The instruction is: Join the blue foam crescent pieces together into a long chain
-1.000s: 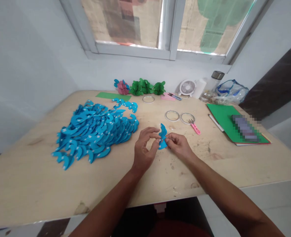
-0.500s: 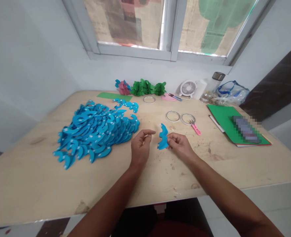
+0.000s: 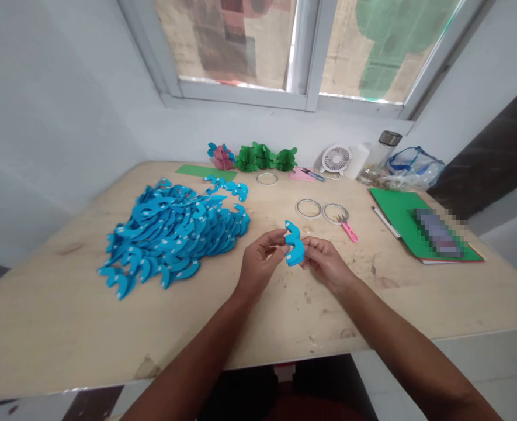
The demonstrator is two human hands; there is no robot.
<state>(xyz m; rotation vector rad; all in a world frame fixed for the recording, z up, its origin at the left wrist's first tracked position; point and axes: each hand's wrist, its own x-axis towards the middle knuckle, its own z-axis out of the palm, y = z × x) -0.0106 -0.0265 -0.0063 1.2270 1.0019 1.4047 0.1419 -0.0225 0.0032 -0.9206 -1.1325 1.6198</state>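
A small curved blue paper cut-out [image 3: 294,245] is held up over the middle of the wooden table [image 3: 65,327]. My right hand [image 3: 326,263] pinches its right side. My left hand [image 3: 260,266] pinches its left edge with thumb and fingertips. To the left lies a big heap of the same blue cut-outs [image 3: 174,231], each with small white tabs.
Two tape rings [image 3: 308,207] and pink snips [image 3: 349,229] lie just beyond my hands. Along the wall stand green paper decorations [image 3: 264,156], a small white fan [image 3: 336,159], a bottle [image 3: 383,149] and a plastic bag [image 3: 413,166]. A green folder [image 3: 401,213] lies at right.
My left hand, which had drawn back from the piece half a second ago, has closed on its left edge again. The piece has turned slightly in my fingers.
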